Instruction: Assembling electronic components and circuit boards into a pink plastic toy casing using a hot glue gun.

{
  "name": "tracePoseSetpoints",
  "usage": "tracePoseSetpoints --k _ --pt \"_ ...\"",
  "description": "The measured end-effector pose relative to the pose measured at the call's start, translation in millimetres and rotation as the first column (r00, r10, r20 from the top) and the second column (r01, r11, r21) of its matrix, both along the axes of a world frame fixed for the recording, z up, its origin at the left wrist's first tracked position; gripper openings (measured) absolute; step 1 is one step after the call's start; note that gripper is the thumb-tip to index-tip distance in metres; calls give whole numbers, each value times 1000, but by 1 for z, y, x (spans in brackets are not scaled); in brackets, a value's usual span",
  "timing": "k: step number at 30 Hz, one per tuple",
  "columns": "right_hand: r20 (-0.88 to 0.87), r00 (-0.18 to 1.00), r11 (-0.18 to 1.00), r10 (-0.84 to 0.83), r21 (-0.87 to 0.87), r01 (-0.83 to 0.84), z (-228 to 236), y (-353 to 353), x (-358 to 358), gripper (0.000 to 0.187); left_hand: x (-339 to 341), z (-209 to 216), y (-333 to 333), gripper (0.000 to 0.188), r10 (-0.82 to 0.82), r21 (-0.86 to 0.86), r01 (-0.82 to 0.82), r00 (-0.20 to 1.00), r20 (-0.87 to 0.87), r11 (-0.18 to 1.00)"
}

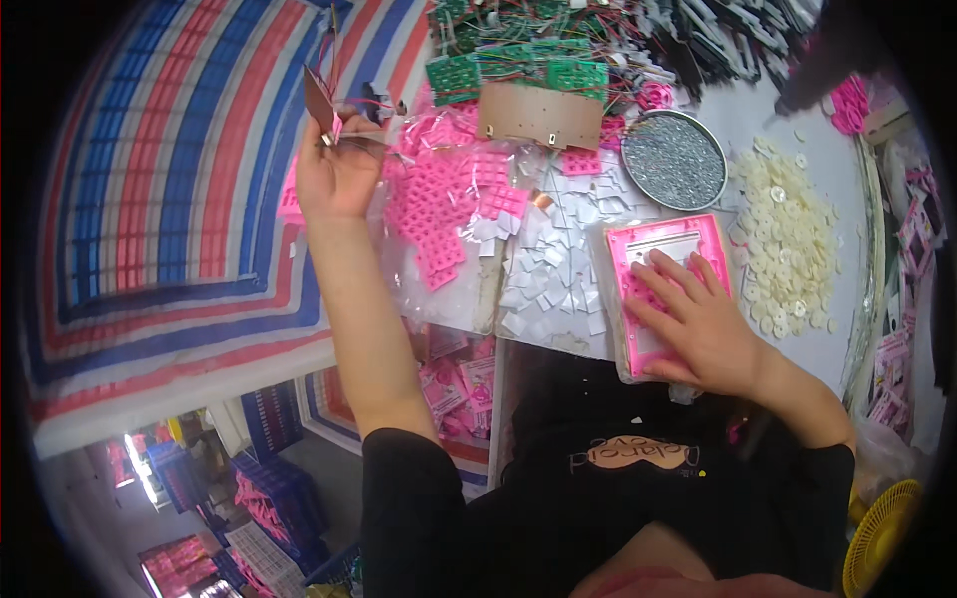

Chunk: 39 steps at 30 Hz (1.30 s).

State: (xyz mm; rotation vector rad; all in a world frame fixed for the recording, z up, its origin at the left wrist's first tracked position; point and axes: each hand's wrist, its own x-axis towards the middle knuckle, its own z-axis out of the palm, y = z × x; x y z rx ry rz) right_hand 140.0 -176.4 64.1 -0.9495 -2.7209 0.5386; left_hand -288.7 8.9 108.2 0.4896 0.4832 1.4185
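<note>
Out at the left, my left hand (342,174) is raised with its fingers closed on a thin brown circuit board (316,103), seen nearly edge-on. Red and dark wires (337,50) trail up from it. My right hand (698,324) lies with spread fingers on a pink plastic casing (714,239), covering part of its inside. That casing rests on a block wrapped in clear film (611,289) at the table's near edge. Between my hands lie pink rubbery keypads (429,199) on a clear bag and many small white square pieces (558,244).
A round tin of small metal screws (675,159) stands beyond the casing. Cream plastic discs (788,234) are heaped at the right. Green circuit boards (578,76), a curved brown board (538,115) and black-and-white wires (728,40) pile up at the back. Striped sheeting (189,149) covers the left.
</note>
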Motion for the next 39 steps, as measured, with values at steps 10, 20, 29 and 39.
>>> tracePoseSetpoints --k 10,20,29,39 --pt "-798 373 847 -472 -528 -57 37 51 -88 34 156 -6 -158 38 255 43 -254 914 -315 966" --pt "-534 831 804 -156 -557 -207 79 82 -51 21 129 23 -178 32 231 323 276 320 -919 905" --pt "-577 675 296 -460 -816 -497 17 69 -17 32 132 -46 -165 33 -287 -29 287 937 -198 957" --pt "-545 651 397 -528 -836 -378 12 72 -25 19 132 -67 -169 38 -347 -27 347 937 -27 938"
